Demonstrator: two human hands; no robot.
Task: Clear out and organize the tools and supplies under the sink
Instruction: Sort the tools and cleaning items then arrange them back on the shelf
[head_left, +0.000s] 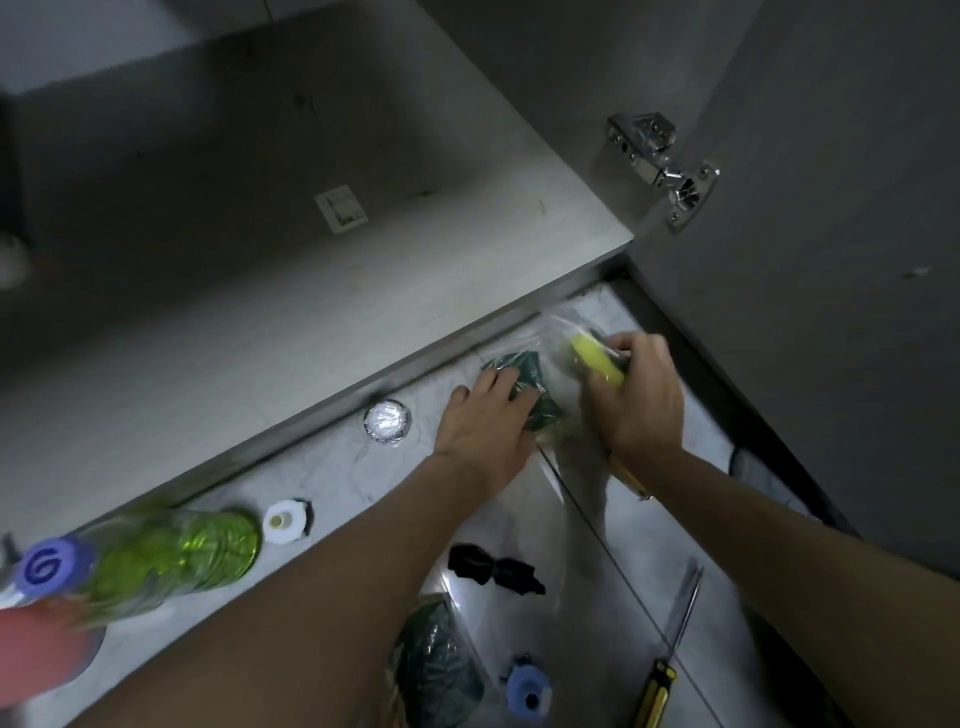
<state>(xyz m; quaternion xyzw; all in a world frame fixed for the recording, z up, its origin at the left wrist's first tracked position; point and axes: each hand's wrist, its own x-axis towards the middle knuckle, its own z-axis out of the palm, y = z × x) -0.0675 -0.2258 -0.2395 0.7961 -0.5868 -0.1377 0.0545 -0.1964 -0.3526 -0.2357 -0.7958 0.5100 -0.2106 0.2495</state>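
Down at floor level, nearest the person, a yellow-handled screwdriver (670, 670) lies on the pale tiles with its shaft pointing away toward the cabinet, and left of it sit a blue cap (530, 693), a bagged green pad (439, 670) and a small black fitting (493, 567). Farther on, both arms reach to a clear plastic bag (558, 343) lying just in front of the cabinet base (311, 291). The right hand (636, 400) curls its fingers around a yellow sponge (597, 358) at the bag's mouth; the sponge's long axis runs diagonally, up-left to down-right, under the fingertips. The left hand (488, 421), just left of it, lies with straight fingers on dark green scouring pads (524, 379) inside the same bag. The right hand seems the one to draw the sponge free. Beyond, the emptied cabinet floor is bare but for a small white label (341, 209).
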